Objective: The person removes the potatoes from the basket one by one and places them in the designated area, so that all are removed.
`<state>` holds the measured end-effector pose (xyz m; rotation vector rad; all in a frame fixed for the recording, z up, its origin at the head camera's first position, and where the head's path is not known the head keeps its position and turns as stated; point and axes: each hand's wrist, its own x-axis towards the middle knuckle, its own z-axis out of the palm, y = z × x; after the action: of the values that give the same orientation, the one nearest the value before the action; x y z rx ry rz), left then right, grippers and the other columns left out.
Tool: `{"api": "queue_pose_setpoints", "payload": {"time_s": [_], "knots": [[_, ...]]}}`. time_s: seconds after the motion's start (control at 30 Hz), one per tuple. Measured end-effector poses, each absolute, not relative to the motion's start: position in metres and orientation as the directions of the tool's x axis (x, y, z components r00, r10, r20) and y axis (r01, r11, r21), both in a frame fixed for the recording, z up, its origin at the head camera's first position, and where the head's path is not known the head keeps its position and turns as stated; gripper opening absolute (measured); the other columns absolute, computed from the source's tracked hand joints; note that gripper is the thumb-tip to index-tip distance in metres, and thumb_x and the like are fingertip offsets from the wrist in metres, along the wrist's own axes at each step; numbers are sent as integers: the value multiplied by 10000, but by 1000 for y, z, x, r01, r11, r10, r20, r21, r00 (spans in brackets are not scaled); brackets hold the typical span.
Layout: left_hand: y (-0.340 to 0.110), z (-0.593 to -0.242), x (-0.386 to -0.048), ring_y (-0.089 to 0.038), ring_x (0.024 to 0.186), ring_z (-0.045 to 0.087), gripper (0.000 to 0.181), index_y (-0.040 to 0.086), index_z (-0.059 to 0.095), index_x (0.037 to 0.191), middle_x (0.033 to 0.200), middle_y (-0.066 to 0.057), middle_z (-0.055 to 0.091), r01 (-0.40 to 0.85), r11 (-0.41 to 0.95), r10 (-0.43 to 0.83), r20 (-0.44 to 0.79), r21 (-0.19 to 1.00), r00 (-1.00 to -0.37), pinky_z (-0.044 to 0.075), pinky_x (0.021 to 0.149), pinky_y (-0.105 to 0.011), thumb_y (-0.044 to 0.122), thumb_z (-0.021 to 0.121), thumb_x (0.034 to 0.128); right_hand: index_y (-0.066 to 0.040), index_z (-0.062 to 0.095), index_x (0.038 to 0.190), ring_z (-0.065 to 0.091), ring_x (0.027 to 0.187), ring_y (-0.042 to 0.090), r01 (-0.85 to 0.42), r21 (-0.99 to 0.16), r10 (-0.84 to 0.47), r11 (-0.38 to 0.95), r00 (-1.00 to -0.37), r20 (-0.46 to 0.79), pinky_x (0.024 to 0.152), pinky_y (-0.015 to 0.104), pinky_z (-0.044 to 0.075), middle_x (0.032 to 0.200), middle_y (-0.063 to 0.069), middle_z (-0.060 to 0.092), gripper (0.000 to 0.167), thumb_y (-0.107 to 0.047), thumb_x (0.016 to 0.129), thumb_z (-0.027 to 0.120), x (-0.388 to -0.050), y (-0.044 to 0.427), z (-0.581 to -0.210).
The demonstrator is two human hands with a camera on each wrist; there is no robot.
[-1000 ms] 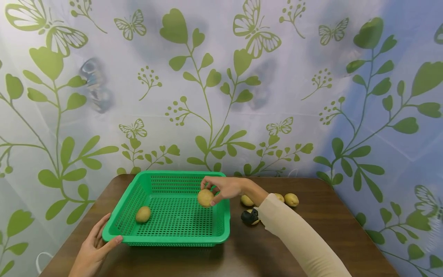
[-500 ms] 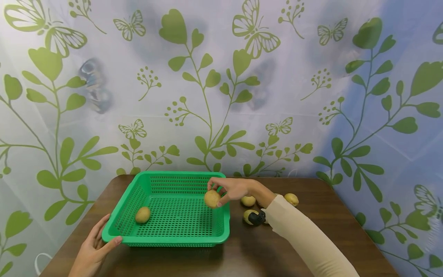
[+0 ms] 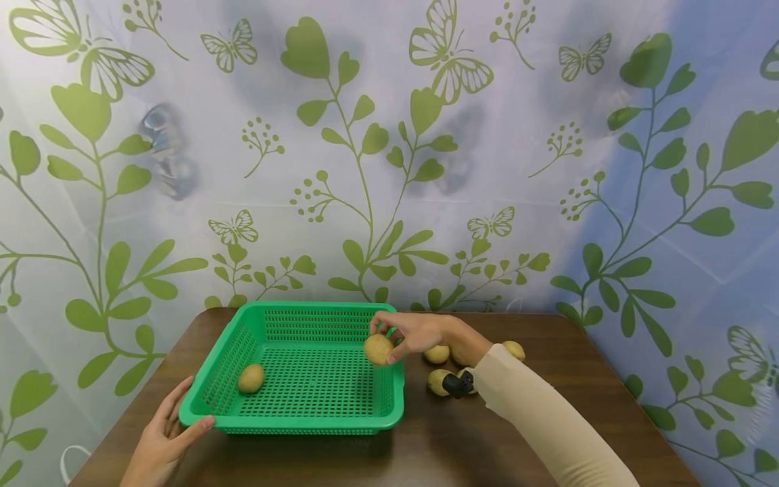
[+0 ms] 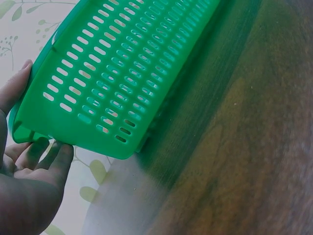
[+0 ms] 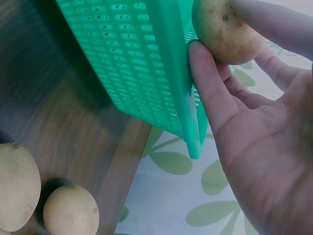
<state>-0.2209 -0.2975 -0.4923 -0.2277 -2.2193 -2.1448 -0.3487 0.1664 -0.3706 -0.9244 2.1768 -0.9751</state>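
Note:
A green plastic basket (image 3: 292, 424) with slotted walls stands on the table. My left hand (image 3: 161, 433) grips its near left corner, thumb on the rim and fingers beneath it, as the left wrist view (image 4: 34, 181) also shows. Between the thumb and fingers of my right hand (image 3: 416, 333) is a potato (image 3: 378, 350), held above the right side of the basket near the rim. The right wrist view shows this potato (image 5: 227, 34) close up, brown-specked. Another potato (image 3: 251, 378) lies inside the basket at the left.
Several potatoes (image 3: 437, 382) lie on the brown wooden table (image 3: 578, 406) right of the basket, some partly hidden by my right arm. A small black device (image 3: 460, 383) sits below the right wrist. A leaf-patterned curtain (image 3: 389, 169) hangs behind the table.
My right hand has moved a little to the right with the potato, nearer the basket's right wall. The left hand and basket have stayed in place.

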Motion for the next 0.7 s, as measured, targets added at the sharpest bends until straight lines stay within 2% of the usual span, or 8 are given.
{"api": "queue_pose_setpoints", "payload": {"time_s": [0.27,0.43,0.57,0.7], "knots": [[-299,-494,-221,149,1164,514,815,113,120,1667,1382,267,414,122,61,70,118,991,-991,525,870,-142,59,638,1041,-181,472,1306,628,1120,225,-345,-793,-761,502,-612,-215,889,374,552,1335,73,484,471,-122,954,778,-349,176,-370],[-299,-495,-221,132,1165,529,808,113,131,1664,1375,281,432,127,39,70,124,991,-990,532,870,-153,40,635,1037,-166,471,1313,663,1054,235,-348,-798,-766,493,-609,-207,851,379,552,1311,98,509,460,-116,963,765,-347,182,-367],[-298,-494,-221,122,1171,532,795,119,151,1660,1378,277,442,142,25,75,140,989,-987,532,871,-155,23,632,1034,-150,460,1305,673,955,258,-372,-791,-776,486,-599,-196,806,364,546,1236,105,553,443,-112,974,752,-347,187,-367],[-298,-494,-221,126,1166,530,794,119,160,1659,1369,283,450,153,39,73,150,988,-986,531,862,-149,16,634,1031,-123,441,1311,665,930,264,-384,-795,-792,469,-582,-186,805,378,543,1153,112,605,441,-83,983,733,-348,192,-367]]}}
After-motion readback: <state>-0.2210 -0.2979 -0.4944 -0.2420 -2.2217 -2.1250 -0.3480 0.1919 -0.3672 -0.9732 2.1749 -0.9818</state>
